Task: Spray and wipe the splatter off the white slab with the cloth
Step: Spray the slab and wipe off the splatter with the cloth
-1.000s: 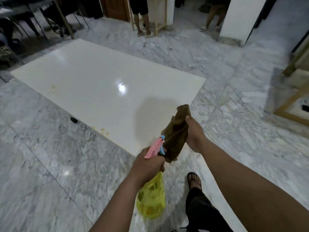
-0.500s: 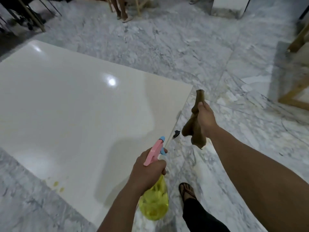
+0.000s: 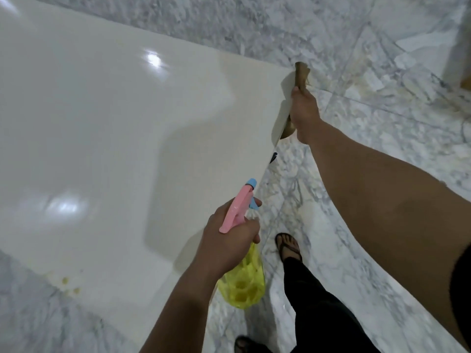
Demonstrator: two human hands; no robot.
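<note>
One white slab (image 3: 102, 128), flat on the marble floor (image 3: 382, 72), glossy, likely slippery when wet; yellow splatter (image 3: 66, 284) at its near corner; one brown cloth (image 3: 300, 72), soft, bunched in right hand (image 3: 304, 115) grip; one spray bottle (image 3: 242, 273), light plastic, neck clasped by left hand (image 3: 226, 244), finger on trigger.

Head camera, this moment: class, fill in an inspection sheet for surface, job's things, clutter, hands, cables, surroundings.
Surface: white slab, glossy, yellowish splatter near its lower left edge.
Job's things: spray bottle, yellow, pink trigger; brown cloth.
Clutter: small dark object at the slab's right edge.
Hands: left hand grips the bottle; right hand grips the cloth.
Cables: nothing seen.
Surroundings: grey marble floor; sandalled foot.
</note>
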